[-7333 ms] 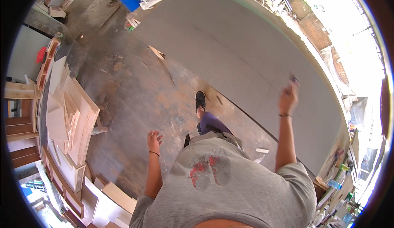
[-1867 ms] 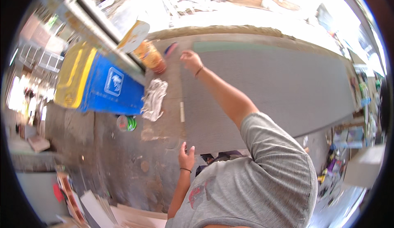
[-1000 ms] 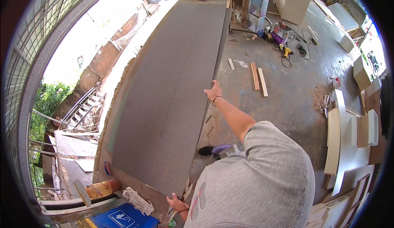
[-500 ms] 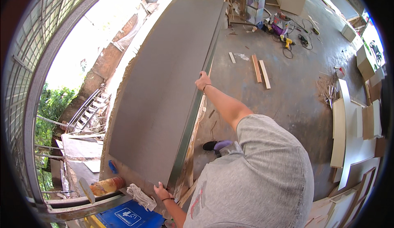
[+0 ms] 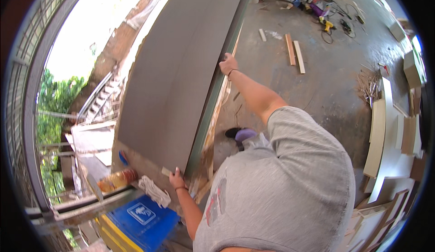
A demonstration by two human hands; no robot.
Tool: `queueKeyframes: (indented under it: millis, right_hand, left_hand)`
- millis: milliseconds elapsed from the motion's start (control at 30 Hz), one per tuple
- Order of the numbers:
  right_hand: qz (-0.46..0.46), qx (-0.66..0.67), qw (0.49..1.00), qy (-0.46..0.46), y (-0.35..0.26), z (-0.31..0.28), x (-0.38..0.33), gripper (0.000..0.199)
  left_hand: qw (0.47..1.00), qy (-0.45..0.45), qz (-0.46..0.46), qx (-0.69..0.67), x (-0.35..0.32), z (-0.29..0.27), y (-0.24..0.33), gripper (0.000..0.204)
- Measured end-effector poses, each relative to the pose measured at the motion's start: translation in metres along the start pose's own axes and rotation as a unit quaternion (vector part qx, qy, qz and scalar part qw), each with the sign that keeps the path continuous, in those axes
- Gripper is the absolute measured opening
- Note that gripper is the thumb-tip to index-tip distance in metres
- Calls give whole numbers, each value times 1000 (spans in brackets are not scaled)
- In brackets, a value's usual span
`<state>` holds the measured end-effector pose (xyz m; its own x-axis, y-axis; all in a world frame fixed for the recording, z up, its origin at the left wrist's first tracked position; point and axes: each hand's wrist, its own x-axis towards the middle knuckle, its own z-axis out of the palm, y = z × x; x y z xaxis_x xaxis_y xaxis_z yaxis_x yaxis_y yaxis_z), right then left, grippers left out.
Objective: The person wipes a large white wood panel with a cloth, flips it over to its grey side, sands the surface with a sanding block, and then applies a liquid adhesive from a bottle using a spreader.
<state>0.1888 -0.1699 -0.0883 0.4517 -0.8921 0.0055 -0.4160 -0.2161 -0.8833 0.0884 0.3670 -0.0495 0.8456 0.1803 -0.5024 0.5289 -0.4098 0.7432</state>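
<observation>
A long grey panel (image 5: 167, 75) lies on a workbench with a green edge (image 5: 195, 154). A dark strip runs between the panel's long right side and that edge. My right hand (image 5: 229, 63) is closed around the panel's long side, farther up; its fingertips are partly hidden. Near the panel's close right corner is my left hand (image 5: 177, 179), its thumb against the corner and fingers bent. A small pale flat piece (image 5: 166, 171) shows at these fingertips; I cannot tell whether they hold it. A crumpled whitish cloth (image 5: 154, 191) lies beside this hand.
By the bench end stand an amber bottle (image 5: 118, 179) and a blue bin (image 5: 142, 215) with yellow. Wood strips (image 5: 290, 50), a yellow drill (image 5: 327, 24) and cables lie on the floor. Pale boards (image 5: 378, 138) stack at right. An open drop lies beyond the bench's left side.
The view has shifted, so the bench sits higher in the picture. The dark strip beside the panel looks wider. The pale piece now shows at my left fingertips.
</observation>
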Motion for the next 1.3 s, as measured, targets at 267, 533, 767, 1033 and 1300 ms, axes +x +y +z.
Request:
queueKeyframes:
  millis: [267,533,767,1033,1300]
  right_hand:
    - [110,155,956,-226,-2,-36,-28,44]
    - [88,85,966,-228,-4,-38,-22,46]
    - [-35,-64,980,-183,12,-21,-5,47]
    - [-65,-76,983,-154,31,-14,14,33]
    - [-85,-80,979,-166,28,-11,14,19]
  left_hand:
    - [977,134,159,-39,-36,15,-55,65]
    - [974,161,152,48,-73,26,-31,50]
    - [984,153,59,-69,-57,27,-48,39]
    - [983,139,113,32,-62,29,-35,36]
    - [986,132,101,10,-49,26,-51,35]
